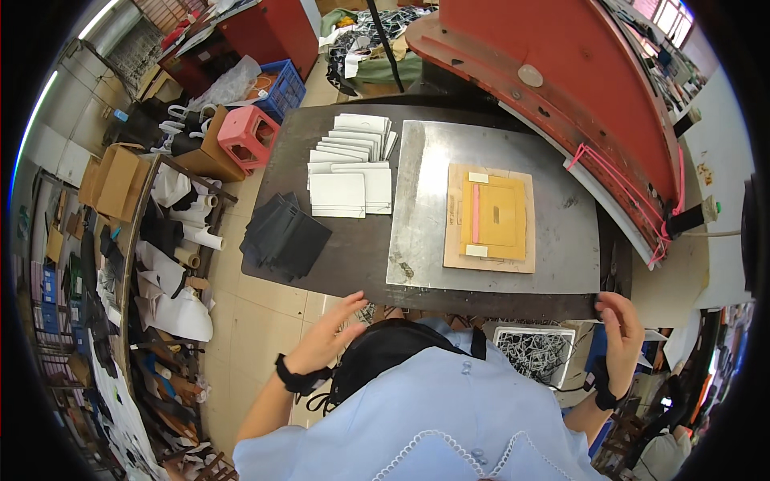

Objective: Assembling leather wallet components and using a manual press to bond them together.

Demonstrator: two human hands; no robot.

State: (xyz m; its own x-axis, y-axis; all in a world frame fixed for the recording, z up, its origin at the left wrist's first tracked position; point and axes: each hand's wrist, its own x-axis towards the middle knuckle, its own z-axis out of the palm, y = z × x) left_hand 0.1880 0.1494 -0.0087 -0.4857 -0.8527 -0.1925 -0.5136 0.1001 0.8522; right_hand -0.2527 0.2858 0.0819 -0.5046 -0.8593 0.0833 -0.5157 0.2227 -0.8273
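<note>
Your left hand (327,337) hovers at the near edge of the dark table (353,256), fingers spread and released, holding nothing. Your right hand (622,325) rests at the near right corner, fingers loosely curled, also holding nothing. The yellow mould (496,215) sits on its board (451,240) on the metal plate (561,232). White sheets (349,168) and black pieces (285,236) lie stacked left; none appears loaded yet.
</note>
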